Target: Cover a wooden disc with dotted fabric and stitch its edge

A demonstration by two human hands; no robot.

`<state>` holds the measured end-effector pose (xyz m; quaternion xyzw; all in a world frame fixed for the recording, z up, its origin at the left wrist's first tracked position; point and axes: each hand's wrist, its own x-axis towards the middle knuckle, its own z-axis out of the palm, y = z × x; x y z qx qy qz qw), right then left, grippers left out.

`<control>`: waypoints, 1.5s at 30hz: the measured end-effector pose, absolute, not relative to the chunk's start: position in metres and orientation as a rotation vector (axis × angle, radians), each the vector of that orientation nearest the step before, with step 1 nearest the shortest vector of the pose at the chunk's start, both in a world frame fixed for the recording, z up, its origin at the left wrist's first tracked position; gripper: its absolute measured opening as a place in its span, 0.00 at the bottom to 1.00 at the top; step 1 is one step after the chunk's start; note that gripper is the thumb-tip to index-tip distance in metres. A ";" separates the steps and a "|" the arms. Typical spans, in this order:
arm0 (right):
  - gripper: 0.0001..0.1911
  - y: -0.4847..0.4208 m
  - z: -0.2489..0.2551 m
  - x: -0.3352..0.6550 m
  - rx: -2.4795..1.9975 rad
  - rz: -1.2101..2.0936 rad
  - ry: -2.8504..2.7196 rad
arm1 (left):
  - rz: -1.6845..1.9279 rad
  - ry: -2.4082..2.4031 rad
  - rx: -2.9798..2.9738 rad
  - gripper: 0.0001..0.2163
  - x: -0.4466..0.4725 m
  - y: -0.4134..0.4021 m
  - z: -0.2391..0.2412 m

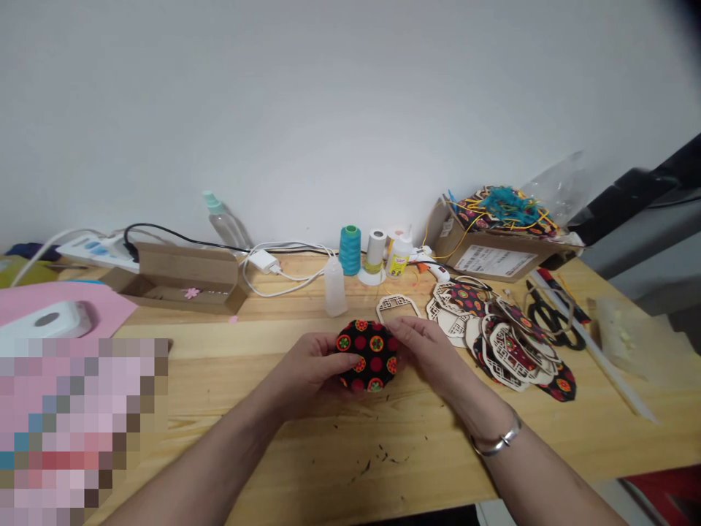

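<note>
A round, scallop-edged black fabric piece (368, 356) with red, orange and green flower circles is held up over the middle of the wooden table. My left hand (312, 367) grips its left side, thumb lying across the front and fingers behind. At its upper right edge my right hand (424, 351) pinches the rim between thumb and fingers. Just behind it lies a pale wooden fretwork frame (398, 301), partly covered by my right hand. A pile of similar frames and patterned fabric pieces (512, 343) spreads to the right. Dark scraps (377, 460) are scattered below.
A squeeze bottle (335, 286), a teal thread cone (350, 250) and a glue bottle (399, 256) stand near the wall. An open cardboard box (186, 281) sits left. Scissors (556, 325) and a stuffed carton (493, 252) are at right. White cables (290, 245) run along the back.
</note>
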<state>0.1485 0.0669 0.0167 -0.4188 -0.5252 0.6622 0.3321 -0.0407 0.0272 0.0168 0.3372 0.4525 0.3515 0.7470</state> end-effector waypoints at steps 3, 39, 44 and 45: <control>0.15 0.066 0.018 0.148 -1.094 1.725 -1.395 | 0.649 0.917 0.774 0.10 -0.040 0.024 0.017; 0.14 0.063 0.018 0.145 -1.248 1.582 -1.449 | 0.654 0.904 0.748 0.13 -0.039 0.023 0.015; 0.13 0.059 0.016 0.142 -1.213 1.546 -1.683 | 0.590 0.850 0.887 0.12 -0.037 0.023 0.018; 0.14 0.058 0.016 0.142 -1.210 1.541 -1.706 | 0.576 0.847 0.921 0.11 -0.037 0.023 0.018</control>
